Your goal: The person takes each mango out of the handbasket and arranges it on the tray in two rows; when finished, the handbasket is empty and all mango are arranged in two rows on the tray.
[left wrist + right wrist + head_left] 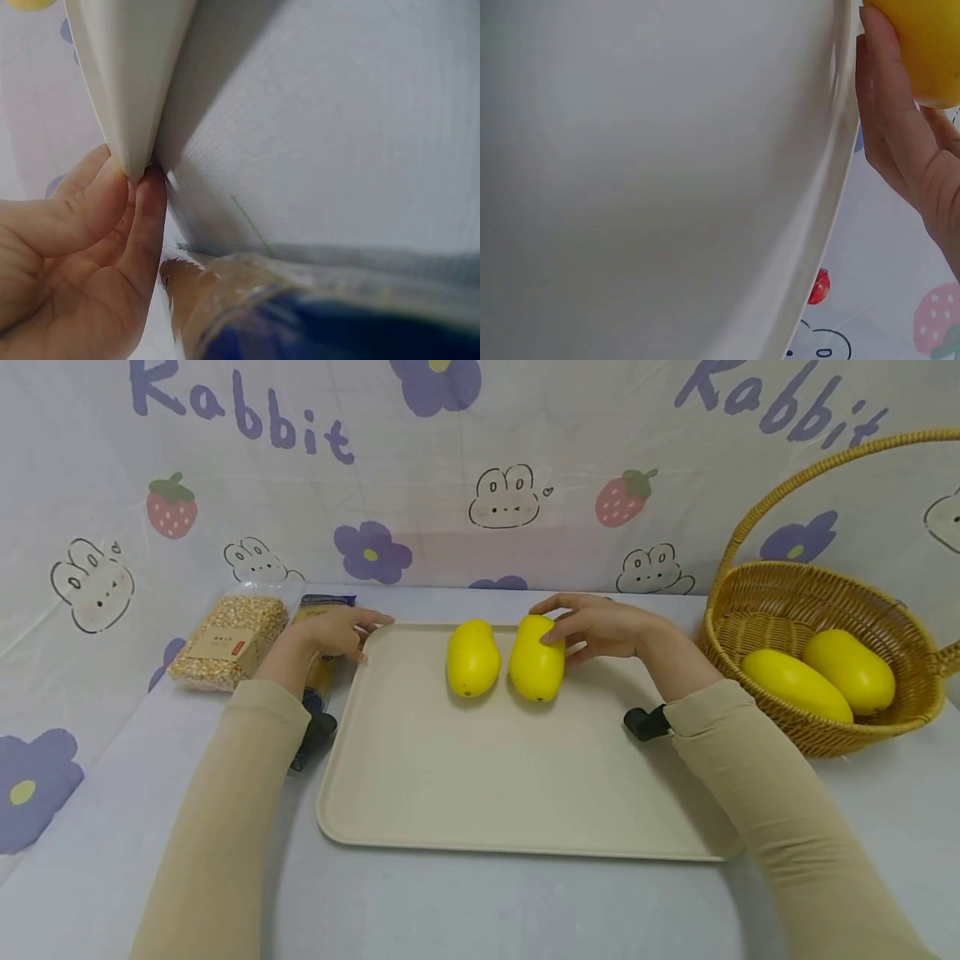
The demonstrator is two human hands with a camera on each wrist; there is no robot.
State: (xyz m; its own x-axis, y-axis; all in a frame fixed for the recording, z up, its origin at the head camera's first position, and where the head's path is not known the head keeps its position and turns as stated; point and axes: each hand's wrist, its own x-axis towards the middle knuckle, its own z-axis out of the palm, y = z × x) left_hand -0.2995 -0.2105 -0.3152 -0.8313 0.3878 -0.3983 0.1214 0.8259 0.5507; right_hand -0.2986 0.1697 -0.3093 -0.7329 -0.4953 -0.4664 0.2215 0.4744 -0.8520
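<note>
A beige tray (pixel 487 777) lies on the white cloth, with two smooth yellow oblong fruits near its far edge. My left hand (pixel 336 632) is at the tray's far left corner. In the left wrist view, thumb and fingers of that hand (pixel 97 240) pinch the corner. My right hand (pixel 592 625) holds the right-hand fruit (pixel 537 662), its fingers curved over the top and right side. In the right wrist view the fingers (pixel 892 82) lie against the yellow skin. Just left of it, the other fruit (pixel 473 660) rests untouched.
On the right stands a wicker basket (pixel 757 581) with two more yellow fruits (pixel 847 672). A clear bag of corn kernels (pixel 228 639) and a blue-and-yellow packet (pixel 321 681) lie left of the tray. A small red item (pixel 819 287) shows beyond the tray's rim. A printed cloth hangs behind.
</note>
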